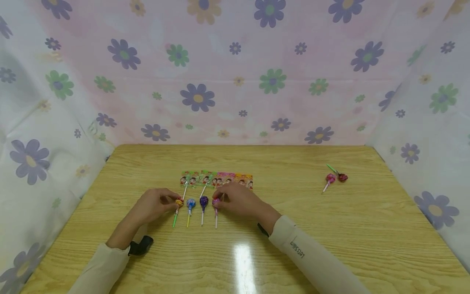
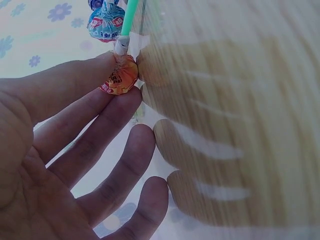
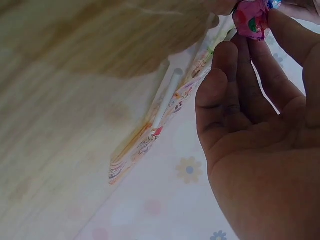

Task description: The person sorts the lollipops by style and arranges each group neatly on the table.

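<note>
Four wrapped lollipops lie in a row on the wooden table (image 1: 330, 228). My left hand (image 1: 175, 201) pinches the orange one (image 1: 178, 202) with the green stick, at the row's left end; the left wrist view shows its head (image 2: 120, 77) between thumb and index finger. My right hand (image 1: 219, 200) pinches the pink lollipop (image 1: 216, 201) at the right end, whose head (image 3: 250, 17) sits between fingertips in the right wrist view. Between them lie a blue lollipop (image 1: 190, 203) and a purple one (image 1: 203, 201). A strip of flat printed candy packets (image 1: 216, 179) lies just behind the row.
Two more lollipops, pink (image 1: 330, 178) and dark red (image 1: 342, 177), lie at the far right of the table. Flowered cloth walls (image 1: 235, 81) close in the back and both sides. A black strap mount (image 1: 141, 245) sits at my left wrist.
</note>
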Demonstrator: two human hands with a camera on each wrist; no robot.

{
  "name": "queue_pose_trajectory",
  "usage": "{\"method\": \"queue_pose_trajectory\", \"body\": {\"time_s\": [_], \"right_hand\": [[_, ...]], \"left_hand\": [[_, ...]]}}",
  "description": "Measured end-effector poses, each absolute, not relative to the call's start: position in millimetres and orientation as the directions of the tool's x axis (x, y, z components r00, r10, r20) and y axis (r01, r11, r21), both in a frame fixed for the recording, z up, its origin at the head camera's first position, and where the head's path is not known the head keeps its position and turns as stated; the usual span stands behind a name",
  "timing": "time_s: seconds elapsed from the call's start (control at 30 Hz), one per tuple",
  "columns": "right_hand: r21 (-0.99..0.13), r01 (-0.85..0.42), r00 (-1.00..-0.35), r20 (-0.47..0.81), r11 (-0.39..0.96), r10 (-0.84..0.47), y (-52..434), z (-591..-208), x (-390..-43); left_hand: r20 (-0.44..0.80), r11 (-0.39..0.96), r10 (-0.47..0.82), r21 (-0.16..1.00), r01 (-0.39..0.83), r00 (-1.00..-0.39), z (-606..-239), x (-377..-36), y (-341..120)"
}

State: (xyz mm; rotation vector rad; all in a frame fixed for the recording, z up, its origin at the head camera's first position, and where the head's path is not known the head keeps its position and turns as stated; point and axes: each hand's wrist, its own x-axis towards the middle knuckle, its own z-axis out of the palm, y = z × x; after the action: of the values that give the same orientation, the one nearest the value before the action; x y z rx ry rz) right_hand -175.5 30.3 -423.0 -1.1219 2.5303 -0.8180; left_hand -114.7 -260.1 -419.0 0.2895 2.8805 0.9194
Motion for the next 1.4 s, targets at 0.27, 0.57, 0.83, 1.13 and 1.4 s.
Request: {"method": "queue_pose_trajectory", "body": {"time_s": [0.27, 0.57, 0.83, 1.13, 1.4], "right_hand": [[-0.581, -0.597, -0.669, -0.02, 0.553, -0.743, 30.3, -423.4, -175.9], [-0.556, -0.604, -0.675, -0.024, 0.571, -0.737, 29.2, -422.0, -174.4], [-0.539, -0.61, -0.687, -0.004, 0.58, -0.726, 34.4, -421.2, -174.5], [-0.558, -0.539, -0.756, -0.012, 0.631, -0.655, 62.3, -419.0, -177.7], [-0.599, -0.482, -0.804, 0.013, 0.639, -0.594, 109.3, -419.0, -184.9]], "left_hand": [[-0.039, 0.795, 0.219, 0.587, 0.154, -0.975, -419.2, -114.9, -260.1], [-0.031, 0.796, 0.226, 0.582, 0.166, -0.974, -419.4, -115.1, -260.3], [-0.039, 0.799, 0.216, 0.581, 0.153, -0.976, -417.6, -114.8, -259.4], [-0.043, 0.801, 0.216, 0.58, 0.152, -0.975, -416.7, -114.7, -259.5], [-0.036, 0.797, 0.22, 0.582, 0.159, -0.975, -417.0, -114.7, -259.4]]}}
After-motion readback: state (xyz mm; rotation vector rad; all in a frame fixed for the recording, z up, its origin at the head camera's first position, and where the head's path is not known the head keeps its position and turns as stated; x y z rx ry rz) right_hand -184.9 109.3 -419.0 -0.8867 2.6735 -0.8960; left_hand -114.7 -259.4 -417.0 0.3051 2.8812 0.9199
